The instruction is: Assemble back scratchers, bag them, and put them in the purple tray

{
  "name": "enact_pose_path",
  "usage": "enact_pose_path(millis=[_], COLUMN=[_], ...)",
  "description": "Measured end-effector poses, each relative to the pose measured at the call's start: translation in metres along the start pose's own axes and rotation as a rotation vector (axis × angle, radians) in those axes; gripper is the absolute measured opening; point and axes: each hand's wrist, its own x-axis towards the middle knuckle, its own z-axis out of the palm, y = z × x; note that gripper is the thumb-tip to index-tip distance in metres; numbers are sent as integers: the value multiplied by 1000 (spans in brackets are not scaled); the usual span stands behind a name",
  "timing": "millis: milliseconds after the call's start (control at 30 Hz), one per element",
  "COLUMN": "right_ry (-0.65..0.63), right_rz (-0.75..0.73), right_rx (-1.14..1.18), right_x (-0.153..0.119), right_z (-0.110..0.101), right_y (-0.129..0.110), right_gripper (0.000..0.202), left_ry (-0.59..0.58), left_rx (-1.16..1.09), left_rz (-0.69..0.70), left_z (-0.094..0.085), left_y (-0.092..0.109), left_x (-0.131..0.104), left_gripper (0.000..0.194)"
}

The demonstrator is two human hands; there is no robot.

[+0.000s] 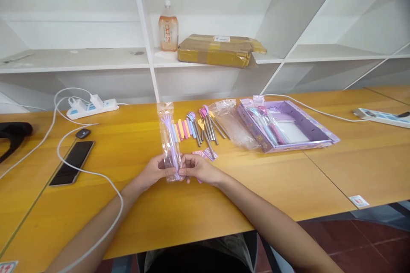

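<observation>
A purple back scratcher (171,140) in a clear plastic bag stands nearly upright between my hands, its claw end at the top. My left hand (155,172) pinches the lower part of the bag from the left. From the right, my right hand (200,169) grips the bag's bottom edge between thumb and fingers. Just beyond them lie several metal rods with coloured claw heads (205,120), beside a row of short pink, yellow and blue handles (182,129). Small pink printed cards (209,154) lie by my right hand, one partly hidden under it.
To the right, a purple display box (315,131) holds bagged scratchers, with clear bags (233,130) beside it. Leftward are a phone (73,163), a white cable, a black fob (83,133) and a power strip (92,108). A bottle (168,30) and taped carton (214,51) occupy the shelf.
</observation>
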Motion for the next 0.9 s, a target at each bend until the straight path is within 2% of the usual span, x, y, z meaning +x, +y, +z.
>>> enact_pose_path(millis=[67, 233, 333, 400, 433, 533, 600, 633, 733, 800, 900], right_ry=[-142, -571, -677, -603, -502, -63, 121, 148, 120, 105, 96], right_rz=[76, 304, 369, 343, 288, 13, -105, -119, -80, -56, -44], right_rx=[5, -49, -108, -220, -301, -598, -816, -926, -1193, -1267, -1257], right_x=[-4, -18, -23, -23, -22, -21, -22, -23, -27, -27, -25], right_z=[2, 17, 19, 10, 3, -25, -42, -50, -62, -64, -62], right_y=[-1, -6, -9, -14, -18, -30, -36, -38, -39, -36, -33], right_gripper=[54, 53, 54, 52, 50, 41, 38, 39, 48, 51, 48], left_ry=[94, 496, 573, 560, 557, 555, 553, 549, 525, 498, 440], left_rx=[-90, -330, -298, -240, -209, -130, -86, -62, -6, 17, 84], left_rz=[35, 163, 224, 255, 258, 234, 216, 204, 151, 130, 108], left_z=[-2, -12, -16, -16, -15, -13, -12, -12, -10, -8, -4], left_y=[2, 2, -1, -3, -4, -10, -13, -14, -15, -14, -14], left_x=[3, 15, 19, 19, 19, 19, 18, 18, 16, 14, 10], left_gripper=[41, 24, 24, 16, 15, 30, 41, 47, 57, 60, 61])
